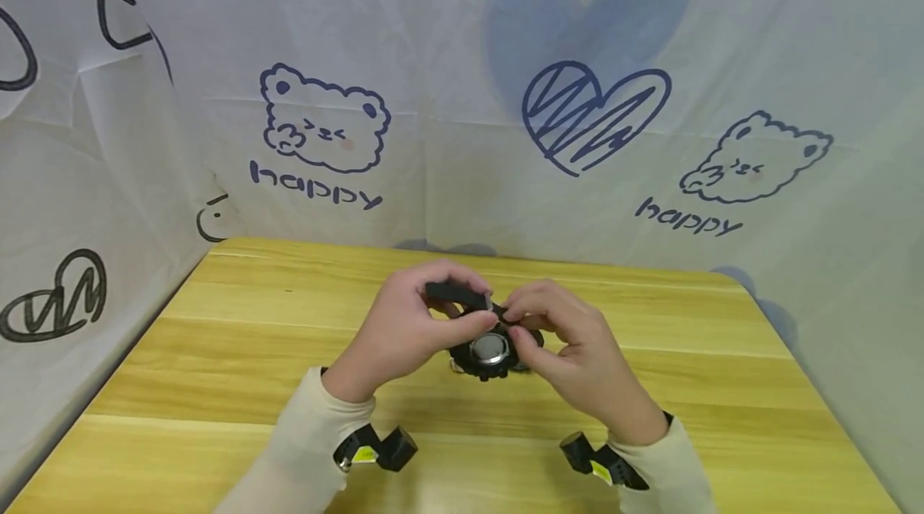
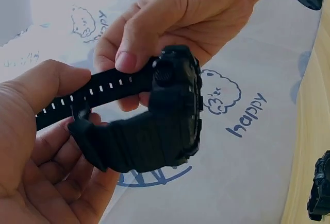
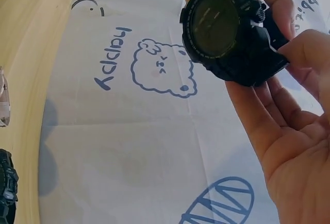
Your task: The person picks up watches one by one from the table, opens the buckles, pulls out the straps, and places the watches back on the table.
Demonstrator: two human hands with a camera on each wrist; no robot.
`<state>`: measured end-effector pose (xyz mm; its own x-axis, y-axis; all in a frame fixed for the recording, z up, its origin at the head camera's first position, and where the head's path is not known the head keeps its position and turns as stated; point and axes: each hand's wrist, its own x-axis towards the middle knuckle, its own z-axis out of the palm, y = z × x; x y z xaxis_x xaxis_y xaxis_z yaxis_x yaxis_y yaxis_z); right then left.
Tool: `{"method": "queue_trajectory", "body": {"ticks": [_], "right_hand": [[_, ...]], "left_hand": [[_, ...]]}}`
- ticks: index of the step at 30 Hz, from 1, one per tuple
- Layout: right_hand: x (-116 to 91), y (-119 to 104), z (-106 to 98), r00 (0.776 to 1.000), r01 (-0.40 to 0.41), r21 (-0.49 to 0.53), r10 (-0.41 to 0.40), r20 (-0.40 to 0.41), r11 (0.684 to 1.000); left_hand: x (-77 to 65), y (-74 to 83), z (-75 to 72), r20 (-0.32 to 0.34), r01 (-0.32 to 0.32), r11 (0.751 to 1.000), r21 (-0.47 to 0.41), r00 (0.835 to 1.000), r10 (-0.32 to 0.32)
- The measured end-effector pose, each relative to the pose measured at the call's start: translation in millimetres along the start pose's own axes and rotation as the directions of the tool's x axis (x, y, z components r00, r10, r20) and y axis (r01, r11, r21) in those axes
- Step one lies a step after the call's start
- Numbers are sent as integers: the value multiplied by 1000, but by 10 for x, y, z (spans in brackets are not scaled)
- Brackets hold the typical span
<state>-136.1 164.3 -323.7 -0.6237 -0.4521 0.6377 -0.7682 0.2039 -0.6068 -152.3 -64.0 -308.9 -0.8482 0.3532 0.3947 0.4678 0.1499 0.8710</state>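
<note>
Both hands hold a black digital wristwatch [image 1: 489,349] above the table, its round metal back showing in the head view. My left hand [image 1: 411,317] pinches the strap near the buckle, thumb on top and fingers beneath. With thumb and fingertips, my right hand [image 1: 570,341] grips the strap close to the case. In the left wrist view the holed strap [image 2: 105,86] runs past the buckle [image 2: 80,112], and the two strap halves form a loop. The dark watch face [image 3: 214,26] shows in the right wrist view; the fingers partly hide the strap.
A second black watch [image 2: 320,185] lies on the wooden table [image 1: 238,354]. Beside it, a pale pinkish item [image 3: 4,96] is cut off by the right wrist view's edge. A white cloth [image 1: 447,177] printed with bears and hearts hangs behind the table.
</note>
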Motion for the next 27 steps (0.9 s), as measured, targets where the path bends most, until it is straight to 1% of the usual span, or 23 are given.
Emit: {"method": "queue_trajectory", "body": {"ticks": [1,5,8,12,15,22,27], "right_hand": [[0,-2,2,1000,-15,-7,15,1,1000],[-2,-5,13,998,-68,-51,68,8,996],[-4,2,20,995,-94,-89,95,7,992],[-5,16,19,996,-88,-142,89,-3,986],[-12,21,4,996,-90,-156,90,-2,984],[-5,7,-10,992,-121,-132,122,3,984],[6,-16,-12,990,-142,-123,143,4,982]], "left_hand": [[-1,1,-1,6,-9,1000,0,1000,9],[-2,2,15,66,-52,999,7,997,51],[-4,-5,24,96,-68,997,31,993,65],[-3,-21,25,102,-79,993,94,992,69],[4,-29,36,110,-90,988,122,991,77],[-1,-13,25,108,-101,988,117,990,88],[-1,-8,11,91,-112,988,105,991,103]]}}
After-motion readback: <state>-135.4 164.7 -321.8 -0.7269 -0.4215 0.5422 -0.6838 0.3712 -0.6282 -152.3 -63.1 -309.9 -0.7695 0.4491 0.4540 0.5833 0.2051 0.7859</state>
